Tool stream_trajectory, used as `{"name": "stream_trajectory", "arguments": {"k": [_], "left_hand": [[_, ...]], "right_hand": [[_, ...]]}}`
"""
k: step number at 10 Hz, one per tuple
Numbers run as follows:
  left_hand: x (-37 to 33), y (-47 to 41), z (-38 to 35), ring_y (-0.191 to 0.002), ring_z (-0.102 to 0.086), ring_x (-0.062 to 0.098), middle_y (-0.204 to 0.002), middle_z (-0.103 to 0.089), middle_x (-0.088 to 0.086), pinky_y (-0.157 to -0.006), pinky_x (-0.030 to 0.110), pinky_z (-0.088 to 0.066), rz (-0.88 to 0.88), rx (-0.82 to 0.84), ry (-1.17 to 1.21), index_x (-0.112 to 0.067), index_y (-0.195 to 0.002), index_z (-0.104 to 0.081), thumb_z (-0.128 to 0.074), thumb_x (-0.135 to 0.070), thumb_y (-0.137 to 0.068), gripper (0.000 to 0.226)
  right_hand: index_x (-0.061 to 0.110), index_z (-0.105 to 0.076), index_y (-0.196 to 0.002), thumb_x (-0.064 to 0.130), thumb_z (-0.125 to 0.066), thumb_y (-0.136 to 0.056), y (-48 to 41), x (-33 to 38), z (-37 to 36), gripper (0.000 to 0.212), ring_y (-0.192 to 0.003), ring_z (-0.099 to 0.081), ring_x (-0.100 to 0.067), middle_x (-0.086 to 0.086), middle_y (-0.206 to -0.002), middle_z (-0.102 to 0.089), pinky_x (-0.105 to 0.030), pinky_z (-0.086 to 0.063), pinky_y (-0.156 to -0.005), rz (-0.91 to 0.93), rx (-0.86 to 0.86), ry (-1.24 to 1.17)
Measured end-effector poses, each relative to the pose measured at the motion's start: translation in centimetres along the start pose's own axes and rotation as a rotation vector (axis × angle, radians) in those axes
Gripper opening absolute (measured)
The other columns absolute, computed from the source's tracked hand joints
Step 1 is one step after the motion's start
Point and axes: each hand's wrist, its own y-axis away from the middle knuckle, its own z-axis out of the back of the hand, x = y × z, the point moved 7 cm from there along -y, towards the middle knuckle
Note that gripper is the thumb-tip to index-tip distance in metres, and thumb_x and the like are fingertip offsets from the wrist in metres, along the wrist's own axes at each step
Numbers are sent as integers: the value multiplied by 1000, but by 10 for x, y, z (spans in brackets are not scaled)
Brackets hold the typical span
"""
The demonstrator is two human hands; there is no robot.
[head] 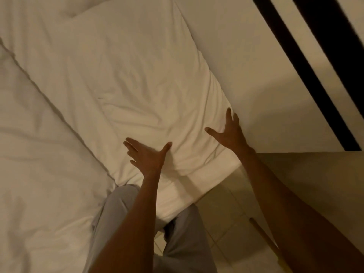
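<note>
A large white pillow [126,79] lies on the bed, its long side running against the pale headboard [246,62]. My left hand [146,154] lies flat on the pillow's near end, fingers spread. My right hand [230,131] has straight, spread fingers at the pillow's right edge, where it meets the headboard. Neither hand holds anything. The pillowcase is creased around both hands.
A white duvet [39,164] covers the bed to the left of the pillow. The mattress corner [206,186] juts out below my hands. Two dark stripes [307,71] cross the headboard. My legs in grey trousers [110,217] stand on a tiled floor [232,233].
</note>
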Motion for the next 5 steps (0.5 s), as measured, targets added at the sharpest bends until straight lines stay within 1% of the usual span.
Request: {"name": "stream_trajectory", "arguments": {"k": [1,2,3,4,5], "left_hand": [[5,-5,4,-144,-20,43,-162,11,16,-112,54,-28,-22,129,-124,-13,-151,19,-87,-54,-58,147],[26,6,14,-132,-42,44,-161,-7,19,-103,51,-40,2,300,-337,-23,-149,25,-88,-34,-65,141],[28,20,28,-123,-52,36,-149,-38,17,-97,46,-47,-56,433,-582,-19,-152,13,-79,-38,-75,122],[-15,29,47,-136,-40,32,-157,-28,12,-112,51,-31,-207,426,-772,-17,-154,-2,-64,-54,-83,102],[-75,40,72,-145,-21,36,-163,-9,12,-116,56,-11,-409,314,-824,-17,-155,2,-56,-58,-87,98]], "right_hand": [[25,14,-155,56,-72,-80,4,-8,-17,119,-151,-3,-33,-17,-164,9,-50,-16,-118,-23,120,80],[21,15,-155,50,-72,-83,18,-19,-22,117,-151,-4,-36,-20,-164,5,-53,-19,-119,-104,165,187],[15,8,-157,52,-65,-88,37,-6,-8,107,-150,-8,-39,-22,-163,-1,-51,-19,-119,-125,131,259],[13,3,-157,57,-57,-91,52,34,13,99,-149,-8,-40,-23,-163,-6,-50,-15,-120,-46,44,242],[15,-1,-158,61,-51,-91,67,72,35,95,-150,-5,-39,-22,-163,-6,-51,-10,-121,32,-7,202]]}}
